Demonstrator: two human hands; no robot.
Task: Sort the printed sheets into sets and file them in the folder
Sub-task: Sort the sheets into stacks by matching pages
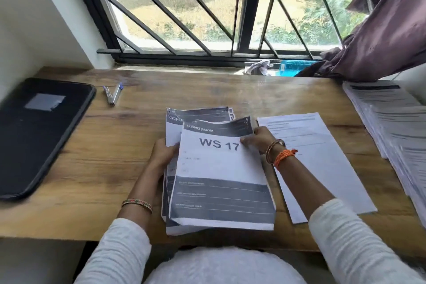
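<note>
- Wooden desk point(96, 157) under a barred window point(184, 7); a closed black folder point(34, 136) lies at its far left, well apart from the papers, with two pens point(113, 94) just beside it.
- At the near centre, the left hand point(164, 154) grips the left edge of the printed stack point(175, 136), fingers curled round it; a "KITCHEN" sheet shows on top of the stack.
- The right hand point(260, 140) pinches the right edge of the "LIVING ROOM" WS 17 sheet point(221, 175), thumb on its face, held loosely over the stack.
- Risk: with so light a pinch, two sheets could cling together and land in the wrong set.
- Risk: the stack is already skewed and overhangs the near desk edge; a slackened left grip could spill it onto the lap.
- Risk: the single sheet point(322, 157) to the right and the fanned pile point(391, 127) at far right lie close together; sets may get mixed.
- Risk: a draught from the window by the curtain point(380, 30) might lift loose sheets, though I cannot tell whether it is open.
</note>
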